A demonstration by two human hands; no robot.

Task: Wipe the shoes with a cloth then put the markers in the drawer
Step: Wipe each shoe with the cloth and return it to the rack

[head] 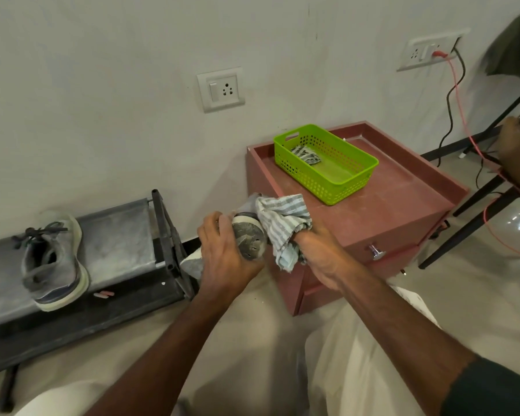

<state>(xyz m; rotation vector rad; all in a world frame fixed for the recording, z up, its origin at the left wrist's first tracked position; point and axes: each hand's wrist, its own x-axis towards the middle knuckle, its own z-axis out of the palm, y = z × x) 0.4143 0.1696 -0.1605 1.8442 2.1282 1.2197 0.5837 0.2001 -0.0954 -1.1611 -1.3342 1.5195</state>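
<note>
- The green basket stands on the back left of the red cabinet top; the front right of that top lies bare.
- A raised rim bounds the cabinet top at back and right.
- Left of the cabinet, a black shoe rack carries a grey shoe.
- Right of the cabinet, chair legs and cables crowd the floor.

A grey shoe lies on the dark shoe rack, left of the red drawer cabinet. A green basket sits atop that cabinet.
</note>
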